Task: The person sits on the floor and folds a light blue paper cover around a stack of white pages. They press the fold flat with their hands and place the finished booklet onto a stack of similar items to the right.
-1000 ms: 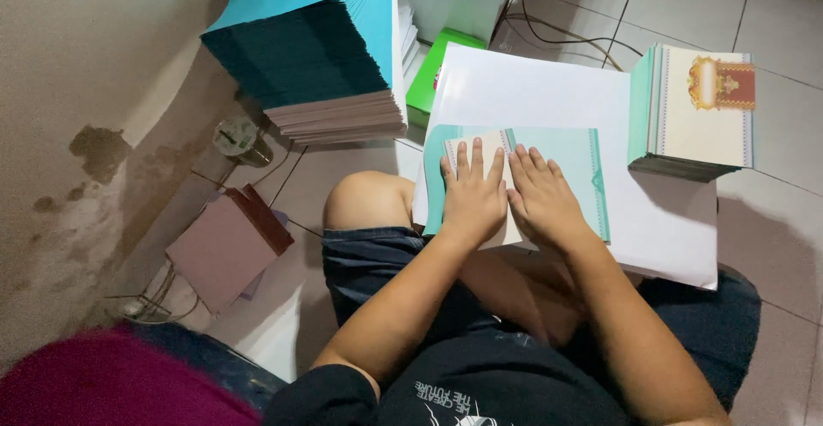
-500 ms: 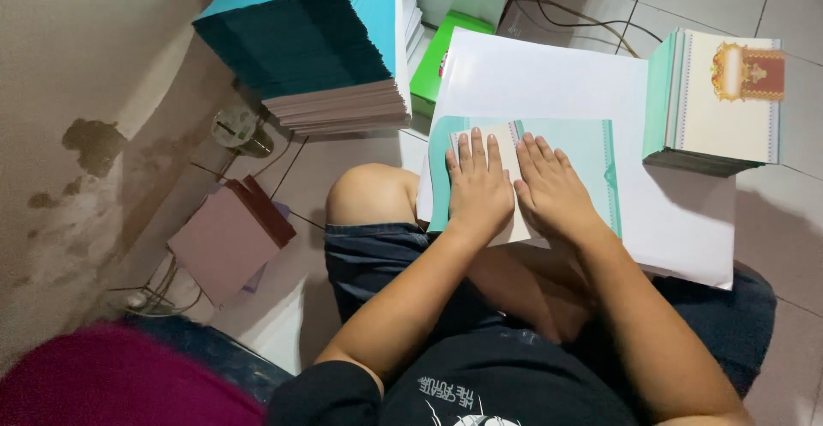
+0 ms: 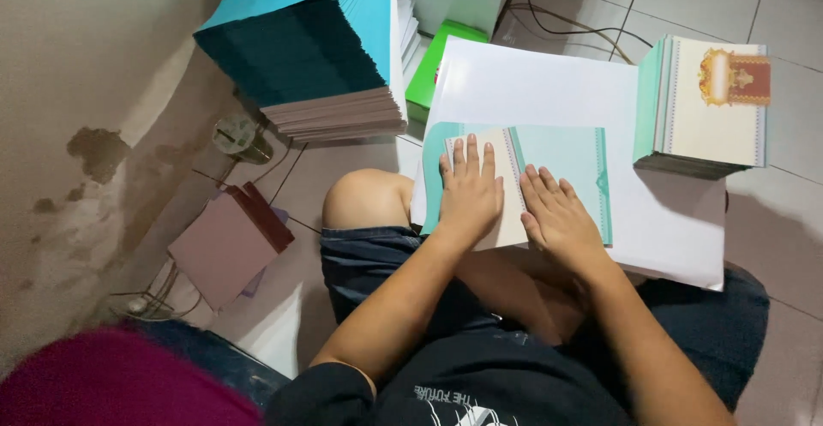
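Observation:
I sit on a tiled floor with a large white sheet across my lap. A teal card lies open on it, with a cream insert on the card's left half. My left hand presses flat on the insert, fingers spread. My right hand lies flat beside it on the card's fold and right half. Neither hand grips anything.
A tall stack of teal cards stands at the upper left. A smaller stack of cream printed cards sits at the right. A green box, cables, a pinkish folder and a stained wall lie around.
Both hands have slid slightly down and apart over the card, smoothing it. The view has shifted a little; the card stays in place.

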